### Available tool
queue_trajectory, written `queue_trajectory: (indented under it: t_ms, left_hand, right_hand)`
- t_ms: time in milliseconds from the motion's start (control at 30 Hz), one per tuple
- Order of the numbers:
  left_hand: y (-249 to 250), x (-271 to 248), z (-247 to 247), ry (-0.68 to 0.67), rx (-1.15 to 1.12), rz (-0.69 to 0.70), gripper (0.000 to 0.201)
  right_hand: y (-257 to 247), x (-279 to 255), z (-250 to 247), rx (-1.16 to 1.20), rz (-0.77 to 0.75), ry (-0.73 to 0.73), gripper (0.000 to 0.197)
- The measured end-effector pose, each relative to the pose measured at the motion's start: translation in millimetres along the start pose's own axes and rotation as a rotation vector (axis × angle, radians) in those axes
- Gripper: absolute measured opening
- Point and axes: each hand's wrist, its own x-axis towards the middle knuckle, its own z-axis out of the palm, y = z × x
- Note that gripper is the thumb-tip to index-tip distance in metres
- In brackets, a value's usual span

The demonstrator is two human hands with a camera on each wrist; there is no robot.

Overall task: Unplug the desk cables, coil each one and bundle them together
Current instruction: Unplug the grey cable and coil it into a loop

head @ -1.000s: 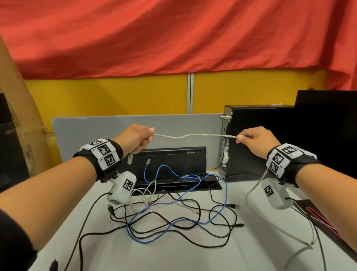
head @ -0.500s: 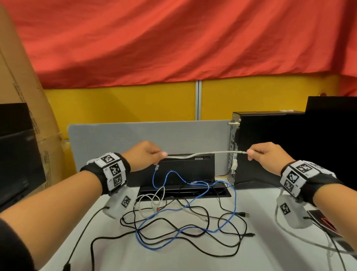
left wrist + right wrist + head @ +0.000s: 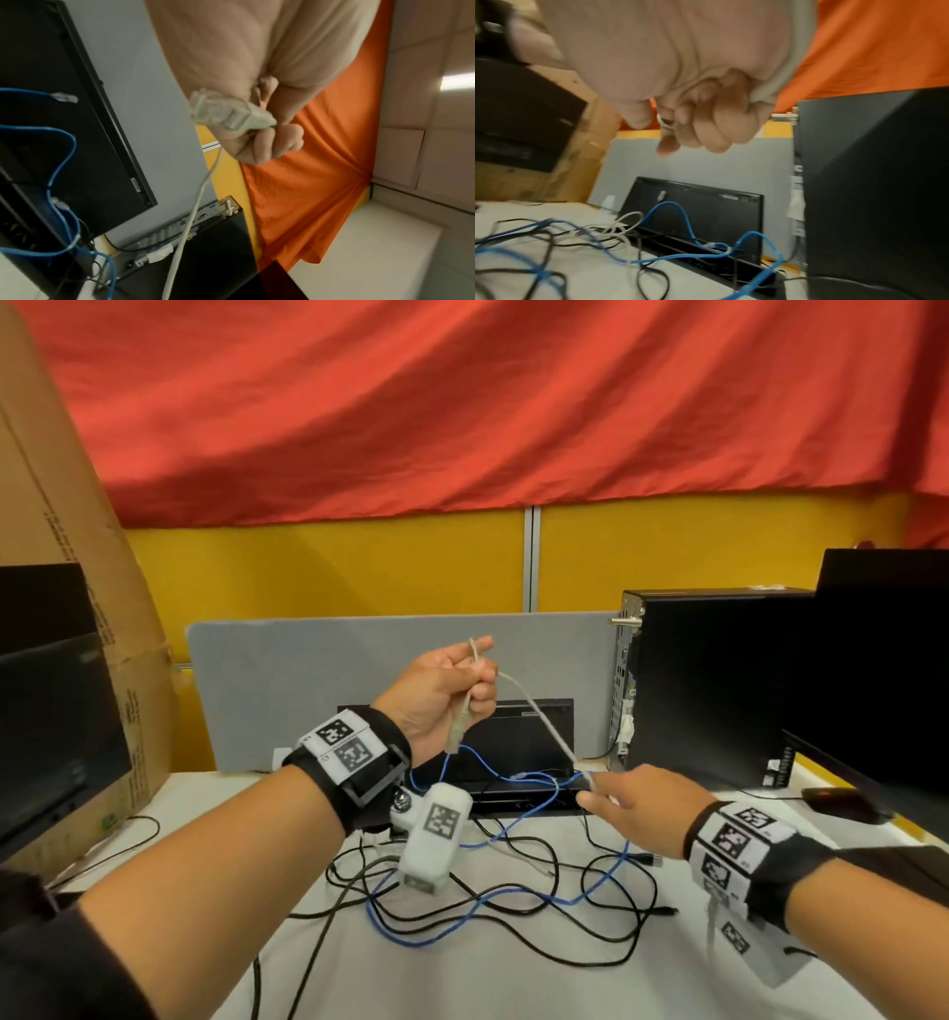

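My left hand (image 3: 464,680) is raised above the desk and grips a grey cable (image 3: 544,721). The cable's plug (image 3: 456,737) hangs below the fist, and a short bend sticks up above the fingers. The left wrist view shows the curled left hand (image 3: 259,138), the plug (image 3: 221,113) and the cable (image 3: 195,203) trailing down. From that fist the cable slants down to my right hand (image 3: 598,796), which pinches it low over the desk. The right wrist view shows the right hand (image 3: 680,125) curled round the grey cable (image 3: 777,87). A blue cable (image 3: 513,901) and black cables (image 3: 590,942) lie tangled on the white desk.
A black cable tray (image 3: 518,801) with an upright lid sits behind the tangle, in front of a grey divider (image 3: 308,685). A black computer tower (image 3: 708,680) and a monitor (image 3: 883,685) stand at the right. A cardboard box (image 3: 77,557) and a dark screen (image 3: 51,711) are at the left.
The grey cable was stretched level between both hands. My left hand has risen and turned palm-inward with the plug hanging; my right hand has dropped toward the desk, so the cable slants.
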Motion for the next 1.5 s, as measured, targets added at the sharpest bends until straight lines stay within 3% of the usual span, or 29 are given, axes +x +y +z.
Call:
queue_trajectory:
  t_ms: [133,300,467,600,900,1100,1300,1500]
  left_hand:
    - [-13,6,2,0.178,0.156,0.089,0.053]
    - [-28,15,-12,0.238,0.315,0.151,0.057]
    - [-48,13,-20,0.165,0.689,0.102,0.053]
    - [-56,8,-11,-0.026,0.86,-0.011,0.049]
    - [-57,-6,9,-0.194,0.703,-0.261,0.037]
    - [-59,-14,18,-0.264,0.498,-0.217,0.034]
    - [-57,-13,19,-0.286,0.092,-0.242,0.038]
    - [-58,-7,26,-0.185,-0.064,-0.117,0.043]
  right_hand:
    - [-21,-3,4,-0.017,-0.138,0.066,0.052]
    - [-46,-15,-6,0.109,-0.234,0.148,0.054]
    - [-56,-22,-25,0.339,-0.293,0.24,0.051]
    - [-48,-16,-36,0.503,-0.311,0.302,0.044]
    - [-17,4,-50,0.372,-0.2,0.389,0.029]
    - [-10,12,-43,0.3,-0.133,0.38,0.026]
    - [-7,15,-20,0.345,-0.047,0.128,0.015]
    - [-36,10,-10,0.273,-0.08,-0.105,0.01]
